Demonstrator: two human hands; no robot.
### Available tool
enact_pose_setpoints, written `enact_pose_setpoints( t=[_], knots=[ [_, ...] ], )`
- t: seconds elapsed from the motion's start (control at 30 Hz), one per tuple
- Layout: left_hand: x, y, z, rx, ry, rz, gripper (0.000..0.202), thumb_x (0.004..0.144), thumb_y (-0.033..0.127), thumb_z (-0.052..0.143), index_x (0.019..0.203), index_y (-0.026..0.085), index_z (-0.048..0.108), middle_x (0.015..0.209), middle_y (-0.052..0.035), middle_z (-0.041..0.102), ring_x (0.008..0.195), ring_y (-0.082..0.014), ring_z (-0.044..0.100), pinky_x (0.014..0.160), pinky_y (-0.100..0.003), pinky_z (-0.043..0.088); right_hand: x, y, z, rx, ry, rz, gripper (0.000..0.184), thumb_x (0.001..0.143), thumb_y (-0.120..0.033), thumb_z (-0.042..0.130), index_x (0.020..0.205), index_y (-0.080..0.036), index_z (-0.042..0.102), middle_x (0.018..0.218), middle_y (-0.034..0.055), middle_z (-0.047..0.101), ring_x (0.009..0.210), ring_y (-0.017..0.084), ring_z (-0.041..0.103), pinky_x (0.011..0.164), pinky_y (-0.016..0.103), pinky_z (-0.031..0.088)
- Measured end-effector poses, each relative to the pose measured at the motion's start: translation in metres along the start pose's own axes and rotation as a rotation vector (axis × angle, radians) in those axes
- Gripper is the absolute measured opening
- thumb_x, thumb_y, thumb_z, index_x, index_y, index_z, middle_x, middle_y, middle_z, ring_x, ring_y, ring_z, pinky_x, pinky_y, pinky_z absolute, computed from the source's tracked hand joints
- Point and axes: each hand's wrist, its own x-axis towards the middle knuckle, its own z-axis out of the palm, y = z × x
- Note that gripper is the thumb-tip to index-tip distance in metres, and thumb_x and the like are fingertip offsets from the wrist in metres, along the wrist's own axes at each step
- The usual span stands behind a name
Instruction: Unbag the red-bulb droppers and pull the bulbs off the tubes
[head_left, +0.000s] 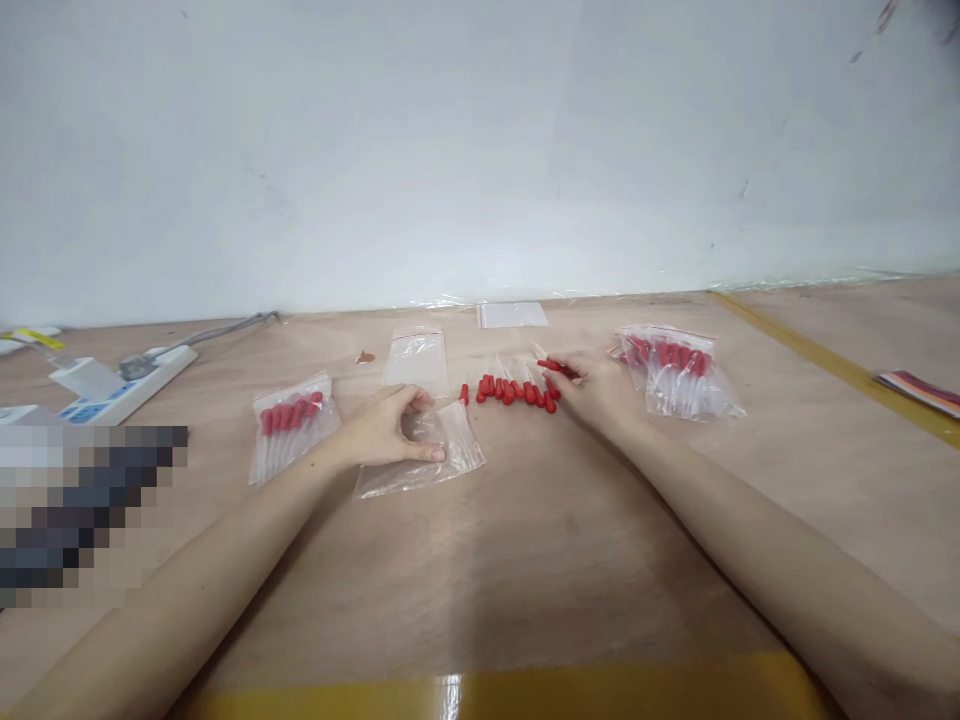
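My left hand is on a clear zip bag lying flat on the table, its thumb pressed on the plastic and its fingers curled at the far side. My right hand pinches a dropper with a red rubber bulb, its clear tube pointing away to the upper left. Between the hands lies a row of similar droppers, red bulbs towards me and clear tubes away. One red bulb sits at the mouth of the bag, partly hidden by the plastic.
Filled bags of red-bulb droppers lie on the left and right. Flat bags lie behind, one clear and one whitish. A power strip with cables is at far left; a striped booklet at far right.
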Motion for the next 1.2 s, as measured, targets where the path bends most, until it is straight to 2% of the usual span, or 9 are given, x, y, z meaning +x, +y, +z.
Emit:
enact_pose_setpoints(
  t=[0.1, 0.3, 0.37, 0.5, 0.63, 0.73, 0.83, 0.93, 1.2],
  knots=[
    [0.001, 0.0, 0.001, -0.044, -0.07, -0.097, 0.067, 0.048, 0.056, 0.071, 0.1, 0.018, 0.051, 0.084, -0.0018, 0.056, 0.07, -0.0169, 0.053, 0.058, -0.025, 0.04, -0.003, 0.004, 0.006, -0.053, -0.085, -0.131, 0.019, 0.081, -0.027, 0.053, 0.091, -0.019, 0.067, 0.092, 0.0064, 0.065, 0.081, 0.017, 0.061, 0.076, 0.03, 0.048],
    [-0.002, -0.005, -0.019, -0.439, -0.315, -0.184, 0.034, 0.06, 0.045, 0.069, 0.074, 0.017, 0.055, 0.059, 0.0041, 0.05, 0.051, -0.0094, 0.046, 0.048, -0.02, 0.034, -0.004, 0.017, 0.014, -0.051, -0.159, -0.246, 0.026, 0.084, -0.035, 0.049, 0.096, -0.019, 0.065, 0.091, 0.0073, 0.063, 0.084, 0.018, 0.058, 0.078, 0.031, 0.047],
    [0.005, -0.013, -0.027, -0.582, -0.193, -0.267, 0.032, 0.06, 0.041, 0.07, 0.073, 0.016, 0.054, 0.059, 0.0041, 0.051, 0.049, -0.0082, 0.045, 0.047, -0.02, 0.035, -0.005, 0.017, 0.015, -0.04, -0.152, -0.227, 0.029, 0.082, -0.039, 0.051, 0.098, -0.018, 0.064, 0.092, 0.0081, 0.062, 0.086, 0.019, 0.057, 0.078, 0.032, 0.046],
    [0.04, -0.036, -0.038, -0.633, 0.331, -0.492, 0.028, 0.062, 0.03, 0.069, 0.081, 0.015, 0.054, 0.065, 0.0014, 0.056, 0.048, -0.0067, 0.047, 0.051, -0.02, 0.041, -0.008, 0.015, 0.018, -0.026, -0.111, -0.15, 0.034, 0.081, -0.043, 0.05, 0.1, -0.017, 0.062, 0.091, 0.0087, 0.061, 0.084, 0.019, 0.056, 0.076, 0.033, 0.046],
    [0.072, -0.049, -0.033, -0.38, 0.466, -0.615, 0.045, 0.064, 0.026, 0.067, 0.104, 0.013, 0.051, 0.087, -0.0093, 0.061, 0.071, -0.0177, 0.06, 0.066, -0.03, 0.048, -0.009, 0.014, 0.018, -0.051, -0.106, -0.131, 0.033, 0.083, -0.041, 0.048, 0.097, -0.015, 0.062, 0.088, 0.0092, 0.061, 0.085, 0.019, 0.055, 0.078, 0.033, 0.044],
    [0.077, -0.047, -0.019, 0.079, 0.537, -0.526, 0.076, 0.063, 0.029, 0.069, 0.129, 0.012, 0.034, 0.124, -0.0203, 0.046, 0.113, -0.0321, 0.045, 0.091, -0.043, 0.038, -0.009, 0.013, 0.017, -0.059, -0.114, -0.121, 0.033, 0.084, -0.039, 0.045, 0.095, -0.014, 0.062, 0.087, 0.0098, 0.06, 0.083, 0.019, 0.054, 0.077, 0.033, 0.044],
    [0.075, -0.038, -0.001, 0.436, 0.381, -0.3, 0.063, 0.083, 0.039, 0.044, 0.138, 0.017, 0.023, 0.145, -0.0147, 0.018, 0.132, -0.0316, 0.016, 0.105, -0.048, 0.018, -0.009, 0.012, 0.016, -0.06, -0.116, -0.131, 0.033, 0.085, -0.038, 0.043, 0.094, -0.013, 0.062, 0.086, 0.0103, 0.059, 0.084, 0.019, 0.054, 0.077, 0.033, 0.044],
    [0.076, -0.03, 0.012, 0.444, 0.073, -0.273, 0.055, 0.087, 0.053, 0.021, 0.137, 0.031, 0.022, 0.148, -0.0043, 0.008, 0.134, -0.0342, 0.002, 0.103, -0.058, 0.006, -0.009, 0.012, 0.017, -0.055, -0.113, -0.157, 0.031, 0.086, -0.038, 0.042, 0.094, -0.015, 0.062, 0.087, 0.0097, 0.059, 0.085, 0.019, 0.053, 0.079, 0.033, 0.043],
    [0.084, -0.044, 0.003, 0.375, -0.183, -0.345, 0.068, 0.073, 0.075, 0.018, 0.134, 0.045, 0.016, 0.148, 0.0032, 0.002, 0.131, -0.0419, 0.001, 0.096, -0.067, 0.003, -0.011, 0.01, 0.015, -0.022, -0.15, -0.153, 0.029, 0.087, -0.037, 0.04, 0.091, -0.017, 0.062, 0.091, 0.0089, 0.057, 0.086, 0.018, 0.053, 0.08, 0.033, 0.044]
  ],
)
